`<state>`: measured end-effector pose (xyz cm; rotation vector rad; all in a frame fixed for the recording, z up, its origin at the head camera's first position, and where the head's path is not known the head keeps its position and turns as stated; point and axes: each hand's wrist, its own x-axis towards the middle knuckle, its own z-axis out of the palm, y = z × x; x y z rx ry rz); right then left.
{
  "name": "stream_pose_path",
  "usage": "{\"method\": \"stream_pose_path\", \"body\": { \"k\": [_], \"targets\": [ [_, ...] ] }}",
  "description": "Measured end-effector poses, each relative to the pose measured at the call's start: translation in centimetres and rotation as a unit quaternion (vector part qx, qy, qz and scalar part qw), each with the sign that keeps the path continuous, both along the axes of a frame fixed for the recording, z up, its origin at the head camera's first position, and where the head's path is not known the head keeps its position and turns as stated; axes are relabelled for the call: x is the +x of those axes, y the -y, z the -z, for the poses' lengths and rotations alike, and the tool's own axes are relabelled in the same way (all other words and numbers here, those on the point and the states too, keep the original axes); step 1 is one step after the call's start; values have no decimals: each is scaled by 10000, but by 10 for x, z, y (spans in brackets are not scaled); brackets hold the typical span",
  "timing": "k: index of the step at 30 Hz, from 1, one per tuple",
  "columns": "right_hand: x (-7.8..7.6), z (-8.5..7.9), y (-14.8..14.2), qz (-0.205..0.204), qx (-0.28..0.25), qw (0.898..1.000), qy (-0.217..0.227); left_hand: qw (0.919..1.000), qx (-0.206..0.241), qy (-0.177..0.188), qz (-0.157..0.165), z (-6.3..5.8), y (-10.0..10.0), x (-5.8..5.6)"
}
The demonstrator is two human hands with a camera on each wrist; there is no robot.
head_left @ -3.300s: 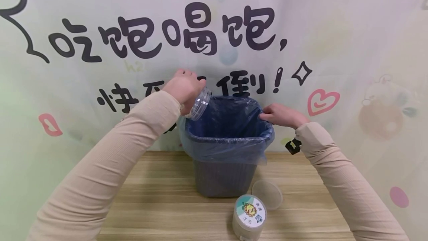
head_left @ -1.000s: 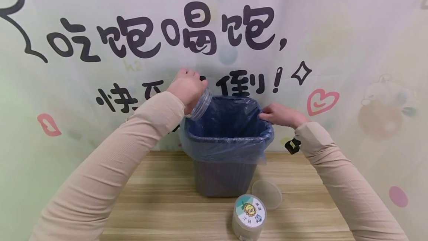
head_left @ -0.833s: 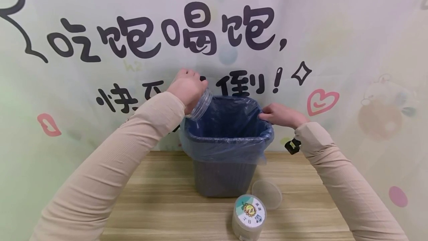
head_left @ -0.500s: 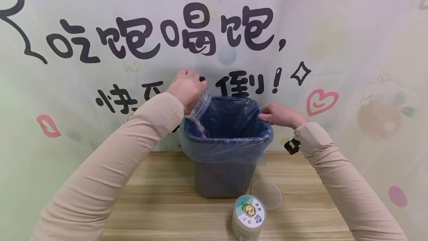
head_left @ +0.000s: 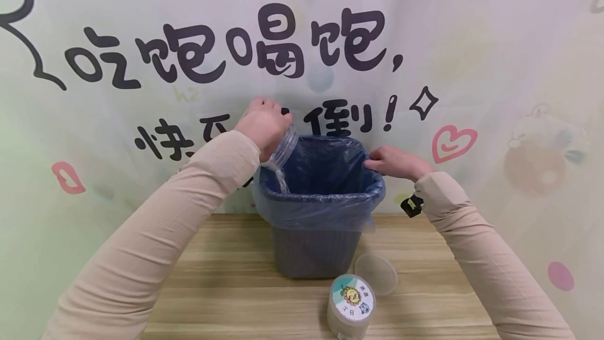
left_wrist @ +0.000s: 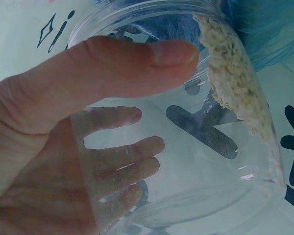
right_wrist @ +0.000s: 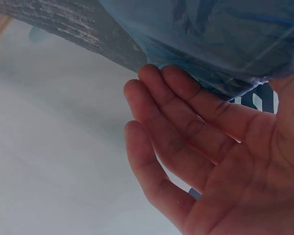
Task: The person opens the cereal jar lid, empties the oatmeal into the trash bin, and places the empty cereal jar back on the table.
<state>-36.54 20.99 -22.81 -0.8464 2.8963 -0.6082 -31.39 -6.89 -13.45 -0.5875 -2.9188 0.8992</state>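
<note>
My left hand (head_left: pixel 261 125) grips a clear plastic jar (head_left: pixel 285 147), tipped mouth-down over the left rim of a dark trash bin (head_left: pixel 316 253). A blue bag (head_left: pixel 321 213) lines the bin and folds over its edge. Pale flakes (left_wrist: pixel 235 81), like oats, lie along the jar's lower wall in the left wrist view. From the mouth a thin pale stream (head_left: pixel 281 178) falls into the bin. My right hand (head_left: pixel 396 162) holds the bin's right rim, thumb on top. In the right wrist view its fingers rest against the bagged outside. The bin's bottom is hidden.
In front of the bin, a capped round tub (head_left: pixel 351 300) with a sunflower label stands on the wooden table (head_left: pixel 212 272). A translucent round lid (head_left: pixel 379 275) lies flat behind it. A printed wall hanging (head_left: pixel 495 67) rises right behind the bin.
A pale stream of flakes has begun to fall from the jar into the bin. Since the oldest frame the left hand and jar have shifted slightly right; the right hand stays on the rim.
</note>
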Motion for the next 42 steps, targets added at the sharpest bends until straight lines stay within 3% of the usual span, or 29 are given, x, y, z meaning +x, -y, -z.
{"method": "stream_pose_path", "body": {
  "k": [18, 42],
  "targets": [
    [-1, 0, -1, 11, 87, 9999, -74, 9998, -127, 87, -111, 0, -4, -4],
    [-5, 3, -3, 77, 179, 9997, -168, 10000, 33, -32, -5, 1, -5, -1]
  ]
}}
